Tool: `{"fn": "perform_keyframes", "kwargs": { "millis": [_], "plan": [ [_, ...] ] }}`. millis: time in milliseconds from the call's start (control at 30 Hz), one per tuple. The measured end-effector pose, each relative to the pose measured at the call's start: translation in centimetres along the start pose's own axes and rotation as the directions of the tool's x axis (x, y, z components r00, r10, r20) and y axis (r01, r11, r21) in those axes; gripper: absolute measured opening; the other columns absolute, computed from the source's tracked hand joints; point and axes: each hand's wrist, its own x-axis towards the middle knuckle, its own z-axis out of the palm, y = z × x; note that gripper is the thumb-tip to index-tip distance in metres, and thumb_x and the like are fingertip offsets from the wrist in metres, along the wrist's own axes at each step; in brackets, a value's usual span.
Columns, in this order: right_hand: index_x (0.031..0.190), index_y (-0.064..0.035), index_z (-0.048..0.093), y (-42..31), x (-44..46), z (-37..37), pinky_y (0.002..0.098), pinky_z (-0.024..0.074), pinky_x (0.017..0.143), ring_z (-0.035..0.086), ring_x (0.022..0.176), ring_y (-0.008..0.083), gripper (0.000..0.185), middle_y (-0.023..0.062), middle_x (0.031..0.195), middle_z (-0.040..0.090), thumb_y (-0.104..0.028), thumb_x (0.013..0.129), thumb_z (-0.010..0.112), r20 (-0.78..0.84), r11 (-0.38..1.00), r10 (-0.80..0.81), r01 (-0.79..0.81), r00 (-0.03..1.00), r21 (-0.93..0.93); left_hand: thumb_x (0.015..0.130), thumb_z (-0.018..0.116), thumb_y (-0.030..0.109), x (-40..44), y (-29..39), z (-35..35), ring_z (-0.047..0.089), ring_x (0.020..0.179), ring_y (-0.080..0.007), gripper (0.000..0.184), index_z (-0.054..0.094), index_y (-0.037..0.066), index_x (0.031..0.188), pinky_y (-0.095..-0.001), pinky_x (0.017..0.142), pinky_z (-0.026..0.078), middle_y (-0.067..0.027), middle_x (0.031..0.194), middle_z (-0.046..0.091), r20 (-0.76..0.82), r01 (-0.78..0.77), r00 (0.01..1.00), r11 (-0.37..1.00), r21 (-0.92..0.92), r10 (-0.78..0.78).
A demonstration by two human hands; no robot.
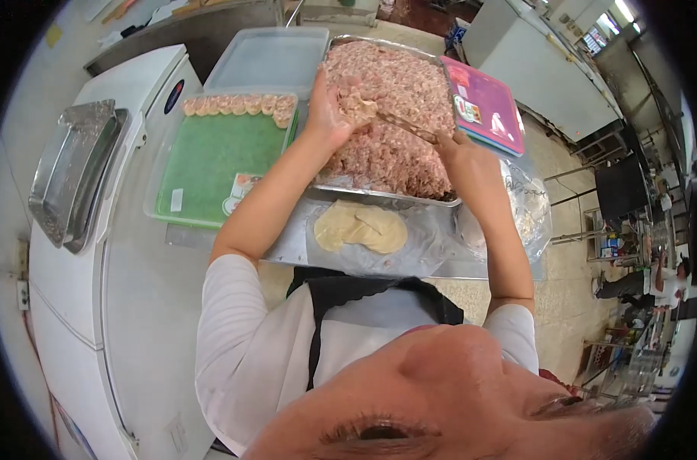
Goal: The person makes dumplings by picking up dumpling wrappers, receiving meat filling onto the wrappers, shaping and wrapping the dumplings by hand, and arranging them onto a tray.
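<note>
My left hand (329, 115) is cupped around a filled dough wrapper (358, 109), held over the heap of raw ground meat (398, 80). In my right hand (465, 159) is the end of a thin flat spreader (406, 126), whose tip reaches the filling in the wrapper. The meat fills a large metal tray (379, 194) below both hands. Closer to my body, round dough wrappers (360, 228) lie overlapping on clear plastic. To the left, a green-bottomed plastic tray (214, 165) holds a row of filled dumplings (245, 104) along its far edge.
A translucent plastic container (268, 61) stands behind the green tray. Pink and blue lids (486, 100) lie right of the meat, with a plastic bag (526, 203) nearer me. Metal pans (76, 176) rest on a white freezer (137, 100) at left. Another person (662, 284) stands far right.
</note>
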Motion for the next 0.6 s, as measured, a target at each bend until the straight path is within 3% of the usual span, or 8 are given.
{"fn": "perform_keyframes", "kwargs": {
  "millis": [67, 100, 200, 333, 367, 433, 533, 600],
  "plan": [
    [0.115, -0.0103, 0.062, -1.0, -0.3, 0.4, 0.0443, 0.0503, 0.062, 0.062, 0.072, 0.0349, 0.026, 0.0139, 0.08, 0.058, -0.017, 0.09, 0.059, -0.132, 0.994, -0.03, 0.043, 0.991, 0.101, 0.09, 0.048, 0.063, 1.2, -0.1, -0.9, 0.06, 0.105, -0.037, 0.063, 0.058, 0.002, 0.104, -0.0515, 0.085, 0.05, -0.0149, 0.096, 0.063, 0.053, 0.043, 0.998, 0.999, 0.007, -0.043],
    [0.116, -0.0089, 0.061, -1.0, -0.3, 1.8, 0.0439, 0.0508, 0.064, 0.063, 0.077, 0.0356, 0.027, 0.0151, 0.086, 0.061, -0.017, 0.091, 0.058, -0.121, 0.989, -0.06, 0.075, 0.991, 0.125, 0.09, 0.053, 0.057, 0.9, -0.9, -0.5, 0.063, 0.1, -0.0363, 0.057, 0.059, 0.001, 0.099, -0.0504, 0.083, 0.052, -0.0159, 0.098, 0.063, -0.039, -0.015, 0.999, 1.0, -0.005, 0.015],
    [0.116, -0.006, 0.061, 0.0, -0.1, 2.7, 0.0457, 0.0509, 0.067, 0.063, 0.082, 0.0382, 0.027, 0.0175, 0.091, 0.063, -0.017, 0.092, 0.058, -0.103, 0.963, -0.001, 0.029, 0.995, 0.268, 0.091, 0.057, 0.042, 0.0, -0.3, -0.6, 0.065, 0.093, -0.0329, 0.046, 0.057, -0.001, 0.106, -0.0429, 0.082, 0.055, -0.0156, 0.1, 0.063, 0.134, 0.072, 0.989, 0.991, -0.111, -0.057],
    [0.104, 0.0003, 0.065, 1.2, -0.8, 1.8, 0.0377, 0.0484, 0.067, 0.063, 0.075, 0.0273, 0.024, 0.0169, 0.081, 0.063, -0.02, 0.096, 0.056, -0.235, 0.749, 0.162, 0.035, 0.958, 0.662, 0.086, 0.063, 0.021, -0.5, 0.8, 0.6, 0.062, 0.103, -0.0294, 0.049, 0.047, 0.004, 0.128, -0.0442, 0.092, 0.051, -0.0157, 0.119, 0.057, 0.398, -0.034, 0.91, 0.936, 0.35, -0.116],
    [0.098, 0.0037, 0.062, 1.2, -1.5, 1.2, 0.0408, 0.0458, 0.068, 0.06, 0.077, 0.0409, 0.028, 0.0252, 0.08, 0.061, -0.023, 0.097, 0.054, -0.072, 0.686, 0.216, -0.099, 0.974, 0.721, 0.085, 0.065, 0.017, -1.2, 0.9, 0.7, 0.061, 0.108, -0.0285, 0.056, 0.041, 0.005, 0.134, -0.0459, 0.096, 0.049, -0.0156, 0.127, 0.054, 0.425, -0.137, 0.897, 0.839, 0.526, -0.121],
    [0.096, 0.0039, 0.062, 1.0, -2.8, 0.8, 0.0407, 0.0454, 0.067, 0.058, 0.074, 0.0398, 0.027, 0.025, 0.079, 0.06, -0.022, 0.097, 0.054, 0.045, 0.663, 0.198, -0.167, 0.979, 0.729, 0.08, 0.072, 0.012, -1.7, 1.2, 1.2, 0.056, 0.118, -0.0277, 0.077, 0.031, 0.013, 0.146, -0.0455, 0.102, 0.044, -0.0129, 0.137, 0.048, 0.57, -0.469, 0.817, 0.48, 0.741, -0.081],
    [0.092, 0.0033, 0.061, 1.1, -4.4, 1.0, 0.0399, 0.0451, 0.066, 0.057, 0.071, 0.036, 0.026, 0.023, 0.077, 0.059, -0.022, 0.096, 0.055, 0.065, 0.649, 0.154, -0.151, 0.986, 0.746, 0.076, 0.078, 0.019, -2.0, 0.5, 1.2, 0.055, 0.119, -0.0264, 0.086, 0.029, 0.014, 0.148, -0.0422, 0.103, 0.043, -0.01, 0.137, 0.048, 0.78, -0.782, 0.623, -0.078, 0.619, -0.055],
    [0.091, 0.0023, 0.061, 0.4, -5.2, 0.6, 0.0389, 0.045, 0.065, 0.056, 0.069, 0.0338, 0.026, 0.0217, 0.076, 0.059, -0.023, 0.096, 0.055, -0.029, 0.635, 0.107, -0.046, 0.994, 0.771, 0.071, 0.083, 0.024, -2.5, 0.0, 1.2, 0.059, 0.109, -0.0226, 0.073, 0.051, 0.008, 0.134, -0.0359, 0.097, 0.045, -0.0113, 0.127, 0.057, 0.718, -0.727, 0.685, -0.049, 0.685, -0.128]
  ]
}}
